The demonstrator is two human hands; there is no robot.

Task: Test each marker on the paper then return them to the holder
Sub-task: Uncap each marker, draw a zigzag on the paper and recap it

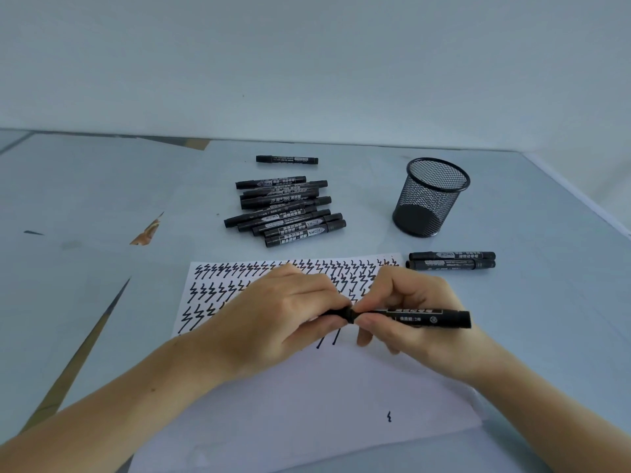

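Note:
A black marker (430, 317) lies level above the white paper (307, 404), held by both hands. My right hand (406, 308) grips its barrel near the middle. My left hand (283, 308) pinches the cap end, where cap and barrel meet. Rows of black zigzag test marks fill the paper's top part. A pile of several black markers (285, 211) lies behind the paper, and one more marker (286, 160) lies alone farther back. Two markers (451, 260) lie side by side right of the paper. The black mesh holder (431, 196) stands upright with nothing visible inside.
The table (546, 302) is pale blue-grey with a wall close behind it. Torn patches in its covering show at the left (146, 232). The table's right edge runs diagonally past the holder.

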